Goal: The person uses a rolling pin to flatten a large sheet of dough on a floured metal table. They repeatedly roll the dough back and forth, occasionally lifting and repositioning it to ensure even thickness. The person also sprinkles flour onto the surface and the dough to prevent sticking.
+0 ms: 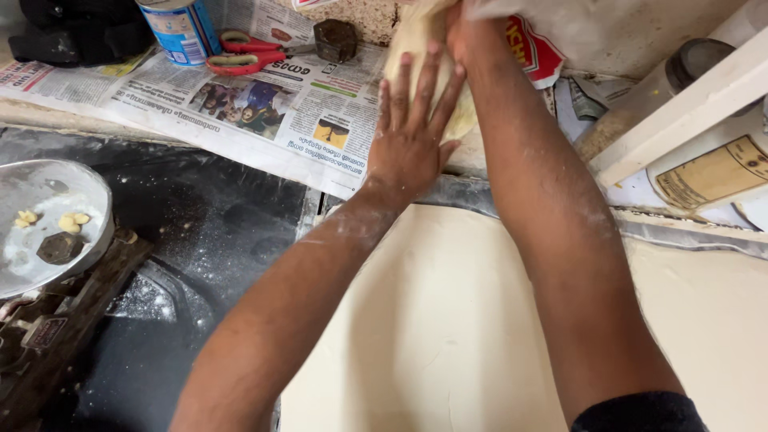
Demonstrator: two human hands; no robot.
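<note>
The lump of dough [424, 72] lies with its long axis running away from the person, from near the counter's edge up toward the wall, and its far end goes out of view at the top. It is pale yellow, smooth and dusted with flour. It sits at the back of the counter, partly on the newspaper [264, 104] and just beyond the wide flat sheet of dough [448, 320] (cream, rolled thin).

The left hand [412, 132] lies flat on the lump, fingers spread and pressed against it. The right hand [460, 32] is at the lump's far end, mostly cut off, so I cannot tell its grip.

One lump, one flat sheet, two hands. To the left: one pair of red scissors [240, 52], one tin can [180, 28], and one metal pan [48, 224] holding a few dough scraps.
</note>
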